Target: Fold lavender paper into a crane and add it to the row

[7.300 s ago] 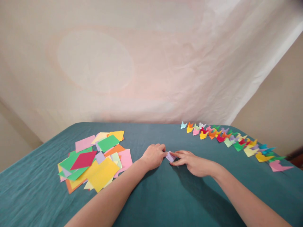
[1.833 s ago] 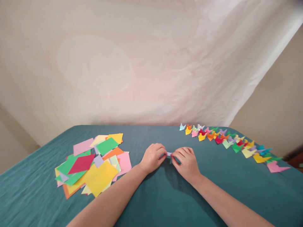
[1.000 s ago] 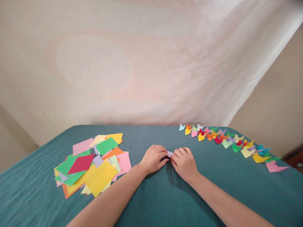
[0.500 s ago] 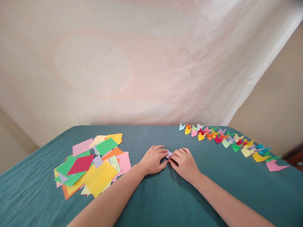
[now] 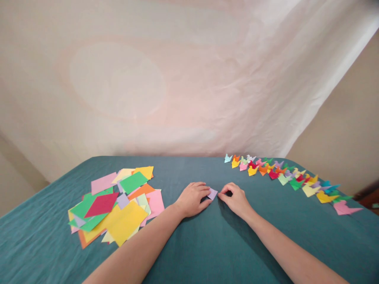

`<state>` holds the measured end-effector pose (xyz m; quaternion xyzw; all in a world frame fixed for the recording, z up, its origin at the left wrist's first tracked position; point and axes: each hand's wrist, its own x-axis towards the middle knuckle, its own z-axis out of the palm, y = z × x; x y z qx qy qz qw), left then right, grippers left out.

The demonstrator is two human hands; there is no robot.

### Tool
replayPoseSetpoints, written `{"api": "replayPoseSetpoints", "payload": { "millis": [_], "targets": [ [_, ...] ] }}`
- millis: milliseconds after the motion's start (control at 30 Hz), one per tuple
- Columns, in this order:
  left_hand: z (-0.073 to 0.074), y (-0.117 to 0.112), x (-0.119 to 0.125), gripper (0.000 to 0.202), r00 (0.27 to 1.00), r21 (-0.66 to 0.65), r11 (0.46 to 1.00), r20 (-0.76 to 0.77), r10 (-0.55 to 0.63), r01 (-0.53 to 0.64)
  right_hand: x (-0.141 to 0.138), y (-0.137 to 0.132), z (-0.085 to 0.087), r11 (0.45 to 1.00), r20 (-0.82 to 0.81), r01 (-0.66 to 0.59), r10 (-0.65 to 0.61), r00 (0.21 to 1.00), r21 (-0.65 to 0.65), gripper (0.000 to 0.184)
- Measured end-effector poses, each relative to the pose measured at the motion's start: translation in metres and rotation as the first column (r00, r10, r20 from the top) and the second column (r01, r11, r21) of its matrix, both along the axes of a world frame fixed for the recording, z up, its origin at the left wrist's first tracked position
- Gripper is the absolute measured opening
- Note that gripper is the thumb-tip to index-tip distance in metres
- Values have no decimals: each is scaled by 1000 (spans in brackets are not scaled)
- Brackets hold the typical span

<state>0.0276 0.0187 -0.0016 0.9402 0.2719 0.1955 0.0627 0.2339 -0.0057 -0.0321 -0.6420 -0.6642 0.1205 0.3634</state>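
Observation:
A small folded lilac paper (image 5: 212,193) lies on the teal tablecloth (image 5: 207,244) between my hands. My left hand (image 5: 194,198) rests on the cloth with its fingers curled, the fingertips pressing the paper's left side. My right hand (image 5: 235,198) sits just right of the paper, its fingers pinched together at the paper's right corner. Most of the paper is hidden under my left fingers.
A loose pile of coloured paper squares (image 5: 117,203) lies at the left. A curved row of several small folded paper figures (image 5: 284,175) runs along the right far edge, ending in a pink one (image 5: 345,207). A pale cloth backdrop (image 5: 177,79) hangs behind the table.
My right hand has slid a little to the right, off the lilac paper, so more of the paper shows. My left hand has stayed in place.

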Motion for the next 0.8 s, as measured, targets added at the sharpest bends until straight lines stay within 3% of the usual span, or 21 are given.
{"api": "replayPoseSetpoints", "payload": {
  "millis": [467, 800],
  "targets": [
    [-13, 13, 1, 31, 995, -61, 998, 93, -28, 34, -2, 4, 2, 998, -110, 20, -27, 994, -65, 11],
    [-10, 15, 1, 31, 993, -96, 994, 111, -46, 56, 0, 5, -1, 1000, -140, 0, -4, 990, -28, 13]
  ]
}}
